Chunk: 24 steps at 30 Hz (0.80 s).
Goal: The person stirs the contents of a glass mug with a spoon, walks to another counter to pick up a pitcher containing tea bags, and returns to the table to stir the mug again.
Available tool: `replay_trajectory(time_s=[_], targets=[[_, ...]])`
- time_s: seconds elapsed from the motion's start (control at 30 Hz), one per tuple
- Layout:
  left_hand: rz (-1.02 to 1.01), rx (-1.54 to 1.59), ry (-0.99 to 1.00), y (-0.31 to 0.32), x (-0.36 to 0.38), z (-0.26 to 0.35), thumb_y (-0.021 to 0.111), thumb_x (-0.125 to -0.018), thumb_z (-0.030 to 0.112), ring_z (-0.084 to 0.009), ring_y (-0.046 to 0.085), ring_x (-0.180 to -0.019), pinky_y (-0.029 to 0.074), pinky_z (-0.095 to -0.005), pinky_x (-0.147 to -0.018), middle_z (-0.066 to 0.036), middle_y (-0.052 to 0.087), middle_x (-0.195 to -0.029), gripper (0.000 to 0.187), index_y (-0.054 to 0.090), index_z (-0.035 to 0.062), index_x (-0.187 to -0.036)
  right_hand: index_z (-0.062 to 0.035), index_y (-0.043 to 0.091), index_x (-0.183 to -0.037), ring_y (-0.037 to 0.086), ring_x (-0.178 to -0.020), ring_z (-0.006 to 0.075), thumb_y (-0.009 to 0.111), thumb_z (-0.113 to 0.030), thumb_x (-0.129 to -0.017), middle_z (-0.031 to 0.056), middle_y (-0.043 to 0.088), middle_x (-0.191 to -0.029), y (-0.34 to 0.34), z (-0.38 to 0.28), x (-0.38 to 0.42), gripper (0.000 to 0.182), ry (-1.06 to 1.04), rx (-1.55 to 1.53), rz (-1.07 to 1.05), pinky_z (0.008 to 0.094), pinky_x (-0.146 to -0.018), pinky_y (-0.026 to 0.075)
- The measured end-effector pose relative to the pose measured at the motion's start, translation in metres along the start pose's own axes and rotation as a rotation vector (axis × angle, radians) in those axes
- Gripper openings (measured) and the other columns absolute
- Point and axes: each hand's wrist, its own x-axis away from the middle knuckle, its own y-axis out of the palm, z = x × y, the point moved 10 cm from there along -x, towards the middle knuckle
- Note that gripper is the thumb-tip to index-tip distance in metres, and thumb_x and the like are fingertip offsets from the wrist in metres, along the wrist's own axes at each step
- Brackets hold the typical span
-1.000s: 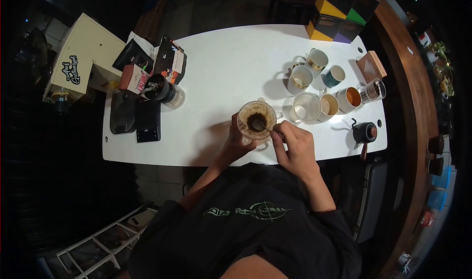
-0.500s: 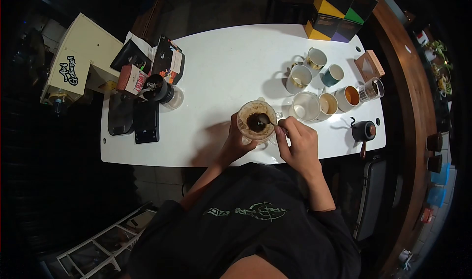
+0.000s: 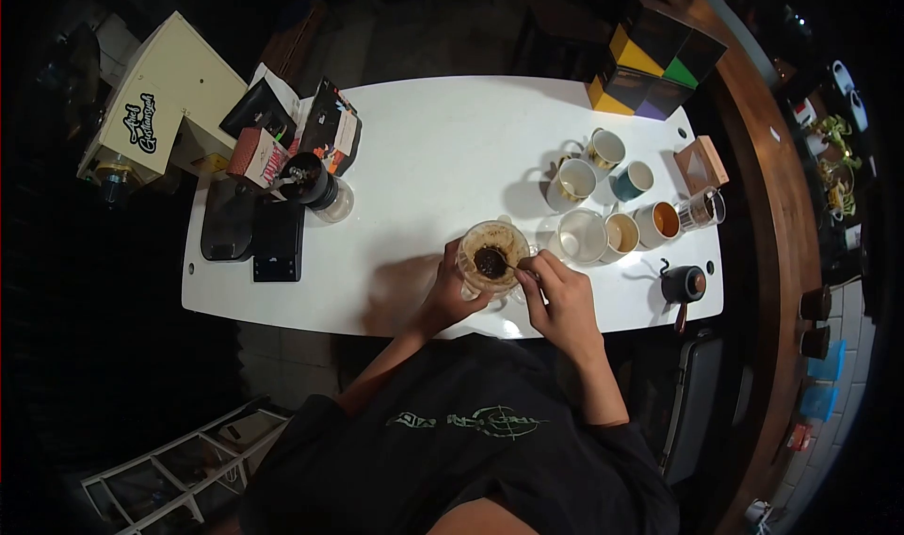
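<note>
My left hand (image 3: pixel 454 292) is wrapped round the left side of a glass dripper (image 3: pixel 494 255) near the table's front edge. Dark, wet coffee grounds (image 3: pixel 491 262) lie at the bottom of its brown-stained filter. Pinched in my right hand (image 3: pixel 560 299) is a thin spoon (image 3: pixel 513 268), which reaches over the dripper's right rim; its bowl is down in the grounds and hard to make out. Just right of the dripper stands a clear glass cup (image 3: pixel 580 235), near my right fingers.
Several cups, among them a teal cup (image 3: pixel 634 181), stand on the white table (image 3: pixel 424 139). A black kettle (image 3: pixel 683 283) is at the right, boxes (image 3: pixel 650 69) at the back right. At the left are a grinder (image 3: pixel 315 186), coffee bags and a black scale (image 3: pixel 279 243).
The whole view has shifted, so the table sits lower in the frame. The spoon's bowl, plainly visible before, is now lower in the grounds. Both hands keep their holds.
</note>
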Motion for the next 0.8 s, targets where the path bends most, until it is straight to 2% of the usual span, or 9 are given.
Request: replay_trajectory(time_s=[0.07,0.17,0.33,0.4,0.5,0.63,0.7,0.8], targets=[[-0.002,0.006,-0.006,0.000,0.002,-0.004,0.082,-0.076,0.019,-0.0361,0.043,-0.135,0.038,-0.0461,-0.113,-0.018,0.038,-0.144,0.079,0.046,0.0022,-0.144,-0.0019,0.064,-0.094,0.063,-0.064,0.0321,0.066,-0.003,-0.092,0.0119,0.062,-0.082,-0.001,-0.003,-0.003,0.003,-0.023,0.018,0.013,0.0394,-0.057,0.048],[-0.011,-0.159,0.058,-0.001,0.002,0.005,0.082,-0.077,0.021,-0.0354,0.042,-0.136,0.036,-0.0457,-0.114,-0.018,0.037,-0.146,0.079,0.046,0.0016,-0.145,-0.0017,0.063,-0.093,0.062,-0.063,0.0324,0.066,-0.003,-0.093,0.0117,0.062,-0.080,0.006,0.000,-0.004,0.003,0.002,0.022,-0.017,0.0392,-0.057,0.048],[-0.084,-0.132,-0.053,0.004,0.003,-0.007,0.080,-0.078,0.029,-0.0345,0.032,-0.143,0.026,-0.0446,-0.120,-0.017,0.033,-0.149,0.084,0.043,0.0008,-0.148,-0.0026,0.061,-0.090,0.062,-0.063,0.0333,0.067,-0.008,-0.092,0.0116,0.061,-0.079,0.000,-0.004,-0.004,0.009,0.011,-0.016,0.014,0.0418,-0.055,0.048],[-0.078,-0.164,-0.006,0.004,0.004,-0.002,0.080,-0.079,0.029,-0.0351,0.030,-0.144,0.025,-0.0451,-0.120,-0.017,0.031,-0.152,0.084,0.042,0.0020,-0.149,-0.0001,0.063,-0.092,0.061,-0.055,0.0254,0.066,0.000,-0.092,0.0104,0.062,-0.078,-0.007,-0.007,-0.003,0.003,-0.033,-0.027,0.075,0.0351,-0.051,0.046],[-0.092,-0.178,-0.048,0.003,0.003,0.000,0.080,-0.079,0.030,-0.0357,0.029,-0.145,0.023,-0.0459,-0.121,-0.018,0.031,-0.153,0.084,0.043,0.0034,-0.149,-0.0004,0.063,-0.092,0.062,-0.057,0.0276,0.066,-0.002,-0.092,0.0109,0.062,-0.078,-0.002,-0.006,-0.004,0.003,0.004,-0.114,0.018,0.0363,-0.053,0.047],[-0.078,-0.191,-0.047,0.000,0.003,0.006,0.080,-0.079,0.031,-0.0364,0.031,-0.144,0.026,-0.0467,-0.120,-0.019,0.034,-0.152,0.082,0.045,0.0039,-0.148,-0.0005,0.063,-0.092,0.063,-0.060,0.0300,0.066,-0.003,-0.092,0.0121,0.062,-0.078,0.003,-0.006,-0.006,0.004,-0.048,0.022,0.017,0.0379,-0.055,0.048],[-0.073,-0.238,-0.040,0.001,0.004,0.005,0.081,-0.080,0.032,-0.0377,0.036,-0.141,0.031,-0.0478,-0.117,-0.020,0.037,-0.149,0.079,0.047,0.0031,-0.145,-0.0005,0.063,-0.092,0.063,-0.063,0.0320,0.066,-0.004,-0.093,0.0131,0.064,-0.080,0.003,-0.003,-0.004,0.004,-0.010,0.056,0.007,0.0391,-0.056,0.048],[-0.060,-0.286,0.003,0.001,0.004,0.004,0.081,-0.080,0.033,-0.0385,0.041,-0.137,0.036,-0.0483,-0.114,-0.021,0.038,-0.148,0.077,0.049,0.0032,-0.143,-0.0002,0.063,-0.092,0.063,-0.062,0.0310,0.065,-0.004,-0.093,0.0133,0.065,-0.081,0.007,0.000,-0.004,0.004,0.000,-0.038,-0.021,0.0387,-0.056,0.048]])
